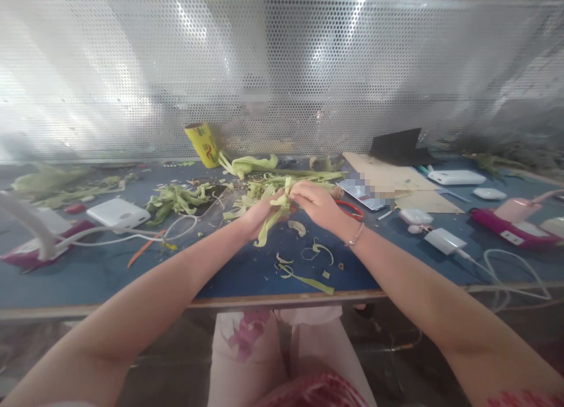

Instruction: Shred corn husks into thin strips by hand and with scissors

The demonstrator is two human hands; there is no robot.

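Between my two hands, over the middle of the table, is a bunch of pale green leafy strips [267, 226]; the exact kind I cannot make out. My left hand [261, 212] is closed round its lower part, and one strip hangs down below the fingers. At the upper end, the fingers of my right hand [314, 200] pinch the same bunch. More green strips [247, 206] lie just behind my left hand. A red-orange loop [351, 209], perhaps a scissors handle, sits beside my right wrist and is partly hidden.
Leafy heaps [176, 200] lie left, near a white box-shaped device [118, 213] with a cable. A yellow tube [203, 145] stands behind. Right are a phone [362, 194], cardboard [396, 175], a white charger [445, 241] and a magenta power strip [513, 228]. Scraps [312, 285] lie near the front edge.
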